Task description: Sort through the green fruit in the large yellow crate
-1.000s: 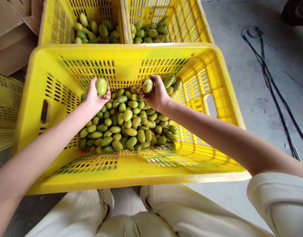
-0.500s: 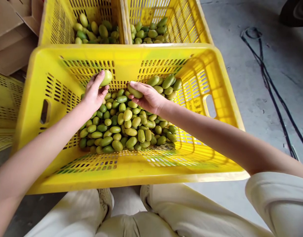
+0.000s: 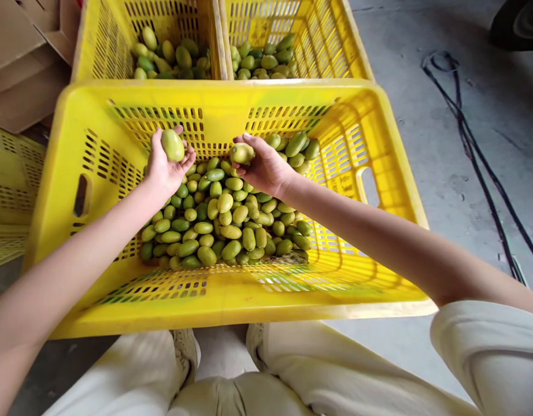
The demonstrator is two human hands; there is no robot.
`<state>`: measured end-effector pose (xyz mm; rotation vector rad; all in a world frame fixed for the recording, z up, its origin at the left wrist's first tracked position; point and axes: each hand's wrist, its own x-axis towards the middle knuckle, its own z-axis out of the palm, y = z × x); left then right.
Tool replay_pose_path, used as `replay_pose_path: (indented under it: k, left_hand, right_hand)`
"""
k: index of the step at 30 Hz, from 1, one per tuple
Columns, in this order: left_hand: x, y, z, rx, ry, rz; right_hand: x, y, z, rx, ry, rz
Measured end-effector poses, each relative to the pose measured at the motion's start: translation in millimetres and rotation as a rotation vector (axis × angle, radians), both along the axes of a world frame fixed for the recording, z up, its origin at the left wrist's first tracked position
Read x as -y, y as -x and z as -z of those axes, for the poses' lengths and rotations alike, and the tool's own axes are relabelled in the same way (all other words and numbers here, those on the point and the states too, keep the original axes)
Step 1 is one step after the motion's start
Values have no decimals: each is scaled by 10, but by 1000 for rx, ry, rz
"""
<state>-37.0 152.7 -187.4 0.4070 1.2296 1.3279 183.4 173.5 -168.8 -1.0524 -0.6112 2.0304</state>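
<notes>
My left hand (image 3: 161, 169) is turned palm up with a smooth, pale green oval fruit (image 3: 173, 145) between thumb and palm, its other fingers loosely curled. In my right hand (image 3: 269, 169) is another yellowish-green oval fruit (image 3: 241, 153), one end facing left, the fingers closed round it. Both hands are above a pile of small green oval fruits (image 3: 225, 202) inside a yellow slatted crate (image 3: 223, 300). A separate cluster of larger green fruits (image 3: 296, 143) lies at the crate's back right, just beyond my right hand.
Behind the near crate stand two more yellow crates, a left one (image 3: 106, 40) and a right one (image 3: 331, 34), each holding green fruits. Cardboard (image 3: 19, 63) and another yellow crate (image 3: 8, 173) are at left. A black cable (image 3: 470, 138) and a wheel (image 3: 524, 26) are at right.
My left hand has rolled palm up, bringing its fruit into fuller view. My right hand has turned its fruit so one end shows, and shifted slightly right.
</notes>
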Motion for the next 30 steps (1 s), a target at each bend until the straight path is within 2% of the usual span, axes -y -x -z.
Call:
replay_pose_path:
  k: [8, 13, 18, 21, 24, 30]
  left_hand:
    - [27, -82, -16, -56, 3, 70]
    - [-16, -66, 11, -18, -49, 78]
    - [-54, -84, 72, -13, -82, -17]
    - [-35, -118, 90, -25, -140, -87]
    - [-23, -141, 61, -14, -122, -124]
    - [-44, -106, -32, 59, -39, -67]
  right_hand:
    - [-96, -41, -27, -48, 47, 101]
    - [-137, -33, 41, 38, -15, 62]
    - [-187, -75, 122, 19, -34, -20]
    - [-226, -93, 201, 1, -66, -13]
    - [-261, -98, 286, 24, -125, 22]
    - [-349, -155, 341, 69, -96, 93]
